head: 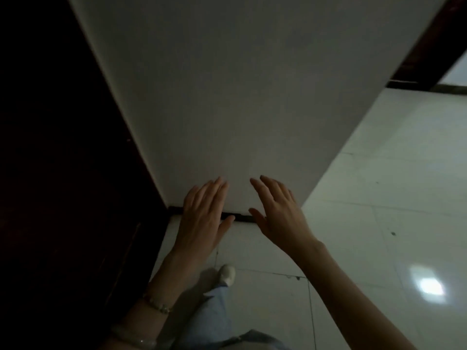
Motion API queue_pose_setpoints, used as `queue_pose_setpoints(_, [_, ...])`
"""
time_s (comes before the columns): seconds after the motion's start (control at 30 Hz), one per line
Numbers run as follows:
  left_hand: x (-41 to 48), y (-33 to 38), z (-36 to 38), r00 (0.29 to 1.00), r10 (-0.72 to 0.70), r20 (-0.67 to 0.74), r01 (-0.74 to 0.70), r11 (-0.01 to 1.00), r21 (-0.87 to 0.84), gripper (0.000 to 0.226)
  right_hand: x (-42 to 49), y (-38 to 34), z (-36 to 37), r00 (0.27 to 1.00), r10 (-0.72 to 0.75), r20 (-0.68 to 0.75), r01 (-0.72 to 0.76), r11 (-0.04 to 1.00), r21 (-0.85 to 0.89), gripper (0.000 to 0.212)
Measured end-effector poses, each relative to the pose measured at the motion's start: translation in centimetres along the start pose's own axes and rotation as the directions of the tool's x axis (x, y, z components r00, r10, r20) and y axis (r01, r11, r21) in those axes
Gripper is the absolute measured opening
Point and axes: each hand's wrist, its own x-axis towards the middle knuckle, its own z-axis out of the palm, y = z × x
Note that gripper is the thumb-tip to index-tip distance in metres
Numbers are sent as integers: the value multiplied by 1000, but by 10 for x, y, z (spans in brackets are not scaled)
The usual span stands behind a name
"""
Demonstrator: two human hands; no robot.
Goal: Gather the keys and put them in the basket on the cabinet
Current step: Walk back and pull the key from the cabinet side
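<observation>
**Desk:** What do I have in the head view?

**Operator:** A person stands facing a plain white painted wall [240, 97], both arms raised in front of it. I see the bare left hand [206, 210] and the bare right hand [278, 213] side by side, near each other but apart, fingers spread and loose. Neither hand holds anything.

**Desk:** And the keys? The basket?

**Operator:** Not in view — no keys, no basket, no cabinet top that I can make out. A dark reddish-brown wooden panel [63, 160] fills the left side; I cannot tell whether it is a door or furniture. Below, glossy white floor tiles [379, 210], a black skirting strip [240, 218] at the wall's foot, one pale shoe [227, 272] and a light blue trouser leg [214, 314]. A beaded bracelet [156, 304] sits on the left wrist.

**Desk:** What could go wrong from here?

**Operator:** My reading: the gathering has not begun. The light is dim and the frame soft, so small keys could be missed against dark wood. The tiles look slick — a hurried turn could slip, and dropped keys would skid away.
</observation>
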Motion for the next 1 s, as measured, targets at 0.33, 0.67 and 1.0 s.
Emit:
queue_pose_setpoints(0.33, [137,35,50,892,451,41,-438,882,-172,72,10,72,-20,879,454,-147,-468,880,-83,64])
queue_pose_setpoints(0.67, [194,115,88,589,808,-21,-766,551,-331,72,-42,93,-39,543,788,-289,-834,547,-75,63])
queue_pose_setpoints(1.0, [175,211,119,254,963,-85,-887,197,-418,72,-117,92,-48,181,900,-397,-980,199,4,63])
